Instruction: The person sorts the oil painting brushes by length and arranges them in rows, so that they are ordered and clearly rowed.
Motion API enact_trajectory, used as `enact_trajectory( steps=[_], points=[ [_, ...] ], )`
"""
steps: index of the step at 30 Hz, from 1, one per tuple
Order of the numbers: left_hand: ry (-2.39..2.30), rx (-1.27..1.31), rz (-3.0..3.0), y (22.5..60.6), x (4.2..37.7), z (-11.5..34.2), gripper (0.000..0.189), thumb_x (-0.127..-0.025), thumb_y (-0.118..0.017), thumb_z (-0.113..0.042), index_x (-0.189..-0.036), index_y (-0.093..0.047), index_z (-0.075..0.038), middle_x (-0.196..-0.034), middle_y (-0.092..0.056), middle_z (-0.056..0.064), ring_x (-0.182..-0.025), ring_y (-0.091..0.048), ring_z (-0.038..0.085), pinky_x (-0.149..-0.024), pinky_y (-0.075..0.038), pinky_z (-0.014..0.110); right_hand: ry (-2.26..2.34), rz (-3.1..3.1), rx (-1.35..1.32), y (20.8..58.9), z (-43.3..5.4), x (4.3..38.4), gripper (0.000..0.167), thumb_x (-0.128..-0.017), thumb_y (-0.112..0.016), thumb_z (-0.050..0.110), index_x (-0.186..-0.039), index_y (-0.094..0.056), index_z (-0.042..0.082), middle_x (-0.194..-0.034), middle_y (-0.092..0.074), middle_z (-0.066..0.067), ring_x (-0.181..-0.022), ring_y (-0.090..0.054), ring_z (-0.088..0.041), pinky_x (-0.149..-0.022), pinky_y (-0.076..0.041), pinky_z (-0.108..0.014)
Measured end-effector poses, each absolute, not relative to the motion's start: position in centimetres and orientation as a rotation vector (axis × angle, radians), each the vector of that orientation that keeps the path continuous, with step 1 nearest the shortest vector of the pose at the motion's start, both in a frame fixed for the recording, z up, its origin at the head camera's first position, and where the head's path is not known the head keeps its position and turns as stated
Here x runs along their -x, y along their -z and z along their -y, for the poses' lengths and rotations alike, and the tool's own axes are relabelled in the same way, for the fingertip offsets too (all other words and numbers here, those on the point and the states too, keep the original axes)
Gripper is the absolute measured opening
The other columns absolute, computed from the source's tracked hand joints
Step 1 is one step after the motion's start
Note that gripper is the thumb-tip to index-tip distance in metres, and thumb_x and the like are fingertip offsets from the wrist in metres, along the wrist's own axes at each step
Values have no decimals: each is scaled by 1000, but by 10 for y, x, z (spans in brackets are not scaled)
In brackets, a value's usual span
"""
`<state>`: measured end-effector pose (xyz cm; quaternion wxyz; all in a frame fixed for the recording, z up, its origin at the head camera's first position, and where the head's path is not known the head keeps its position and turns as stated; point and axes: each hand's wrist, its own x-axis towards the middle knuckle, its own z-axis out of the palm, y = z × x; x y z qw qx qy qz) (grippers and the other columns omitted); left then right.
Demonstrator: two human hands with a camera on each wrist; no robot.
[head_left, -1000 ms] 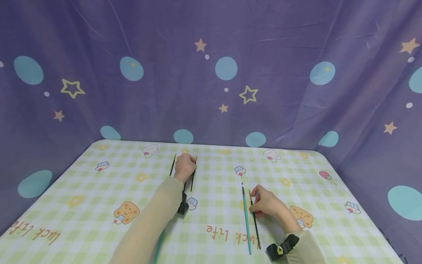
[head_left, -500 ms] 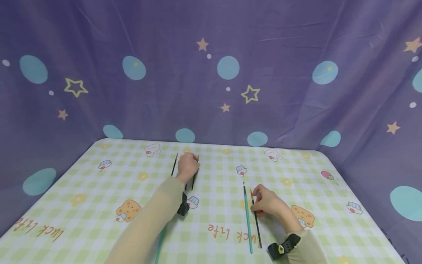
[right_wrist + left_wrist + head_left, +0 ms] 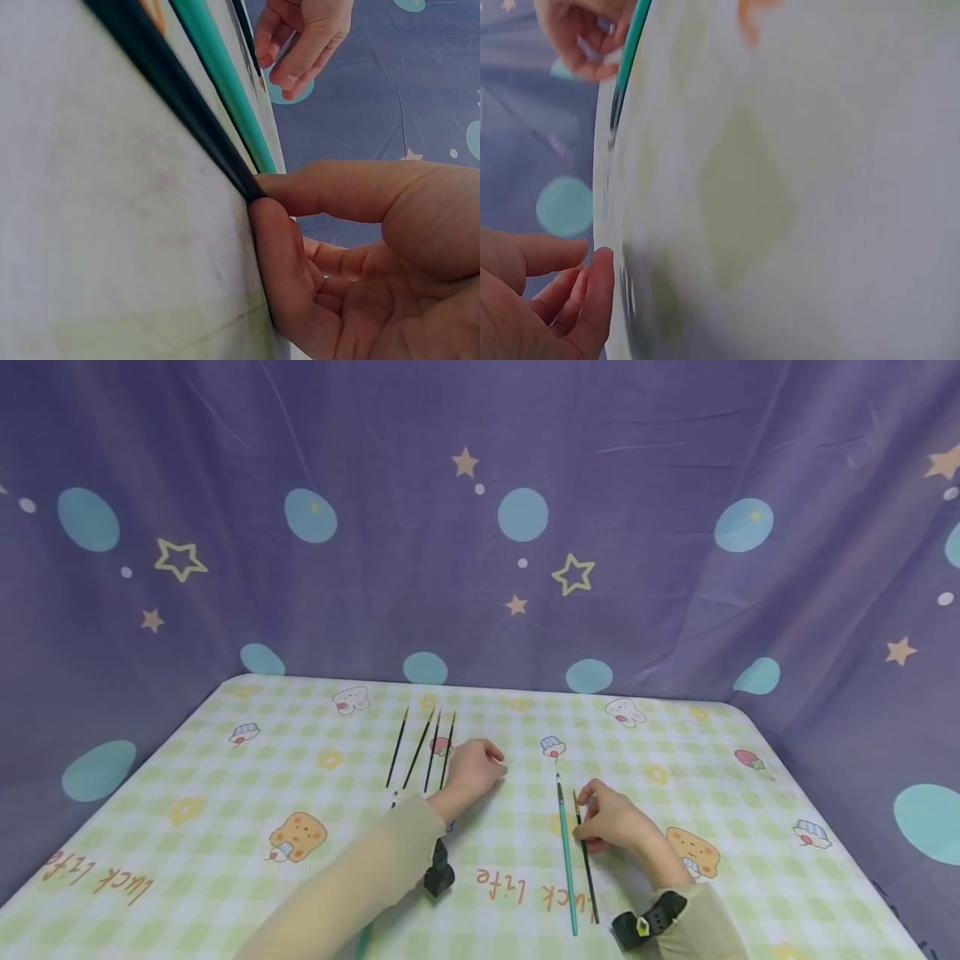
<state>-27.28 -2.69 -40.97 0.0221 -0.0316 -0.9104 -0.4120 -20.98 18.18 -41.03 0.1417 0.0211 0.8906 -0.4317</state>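
My right hand [image 3: 611, 818] pinches a slim black paintbrush [image 3: 588, 872] between thumb and fingertip; the right wrist view shows the fingertips at its dark handle [image 3: 176, 86]. Just left of it lies a teal paintbrush [image 3: 567, 860], roughly parallel. My left hand [image 3: 476, 768] is over the tablecloth with its fingers loosely bent and nothing in them. Close by on its left, several black paintbrushes, such as this one [image 3: 418, 750], lie side by side with bristles pointing away. Another teal paintbrush [image 3: 363, 941] is mostly hidden under my left forearm.
A white and green checked tablecloth [image 3: 225, 810] with cartoon prints covers the table. Behind it and at the sides hangs a purple curtain [image 3: 420, 593] with stars and dots. Both wrists wear a black camera strap [image 3: 663, 912].
My left hand has let go of a black paintbrush at the row's right end and moved right and nearer, uncovering the row. The right hand keeps its pinch and place.
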Motion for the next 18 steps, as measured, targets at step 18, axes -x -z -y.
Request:
enact_trajectory(
  steps=[18],
  points=[
    [1655, 160, 2876, 413, 224, -28, 14, -75, -70, -9, -83, -60, -4, -60, -62, 2, -41, -56, 15, -40, -45, 23, 1253, -2570, -73, 411, -181, 211, 41, -68, -70, -3, -100, -45, 3, -73, -50, -10, -51, -56, -17, -48, -51, -28]
  ],
)
